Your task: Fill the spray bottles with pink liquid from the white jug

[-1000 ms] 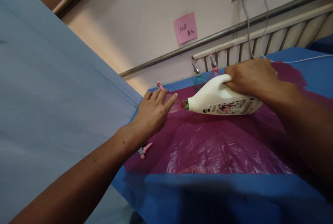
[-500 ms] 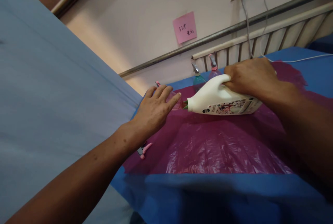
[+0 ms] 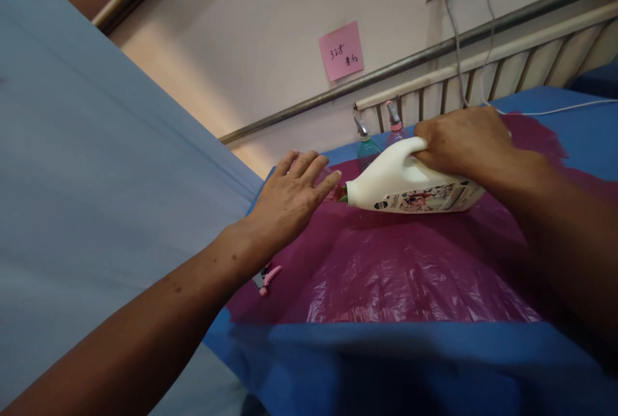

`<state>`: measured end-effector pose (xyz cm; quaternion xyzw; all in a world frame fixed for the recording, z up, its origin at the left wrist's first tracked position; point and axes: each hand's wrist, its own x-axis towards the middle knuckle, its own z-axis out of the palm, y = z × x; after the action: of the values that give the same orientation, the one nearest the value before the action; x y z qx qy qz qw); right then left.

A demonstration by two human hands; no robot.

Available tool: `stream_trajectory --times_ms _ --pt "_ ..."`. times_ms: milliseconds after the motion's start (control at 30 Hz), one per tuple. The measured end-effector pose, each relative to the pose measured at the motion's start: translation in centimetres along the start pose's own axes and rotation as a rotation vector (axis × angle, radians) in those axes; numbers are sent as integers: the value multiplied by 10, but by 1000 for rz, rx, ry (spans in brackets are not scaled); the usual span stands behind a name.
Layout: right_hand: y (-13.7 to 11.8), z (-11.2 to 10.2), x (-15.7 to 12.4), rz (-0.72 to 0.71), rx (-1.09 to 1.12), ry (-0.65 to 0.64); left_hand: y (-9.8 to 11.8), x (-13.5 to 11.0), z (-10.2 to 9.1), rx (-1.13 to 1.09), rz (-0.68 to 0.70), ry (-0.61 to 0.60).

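My right hand (image 3: 463, 139) is closed round the handle of a white jug (image 3: 391, 181) with a flower-printed label. The jug is tilted onto its side, its uncapped mouth pointing left. Just off that mouth shows a small green piece (image 3: 344, 198), too hidden to name. Behind my left hand (image 3: 294, 194) is a clear pink bottle (image 3: 332, 192), mostly covered by the fingers. That hand is open with its fingers stretched out; whether it touches the bottle I cannot tell. A pink-and-grey spray head (image 3: 264, 279) lies below my left wrist.
A teal spray bottle (image 3: 367, 151) and a pink-topped spray bottle (image 3: 396, 132) stand behind the jug. Shiny maroon plastic sheeting (image 3: 410, 274) covers part of the blue surface (image 3: 362, 339). A blue curtain (image 3: 106, 178) hangs at left; a white railing (image 3: 512, 58) and cables are behind.
My left hand has shifted slightly right and up, covering more of the pink bottle and hiding its pink tip. The jug stays tilted in my right hand.
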<state>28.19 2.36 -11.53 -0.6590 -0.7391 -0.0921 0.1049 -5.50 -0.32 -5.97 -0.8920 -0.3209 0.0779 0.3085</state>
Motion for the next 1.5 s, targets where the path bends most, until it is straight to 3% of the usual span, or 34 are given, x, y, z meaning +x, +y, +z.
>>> stream_trajectory --times_ms 300,667,900,1267,1500 --pt "-2 -2 -1 8 5 4 0 0 2 -4 -4 23" --pt "16 4 1 93 28 -2 3 -10 10 -99 -218 37" --pt "31 7 5 193 77 -15 17 -13 51 -431 -415 193" --pt "54 18 8 308 127 15 88 15 95 -1143 -890 245" --pt "70 18 5 413 229 -3 100 22 126 -1239 -944 291"
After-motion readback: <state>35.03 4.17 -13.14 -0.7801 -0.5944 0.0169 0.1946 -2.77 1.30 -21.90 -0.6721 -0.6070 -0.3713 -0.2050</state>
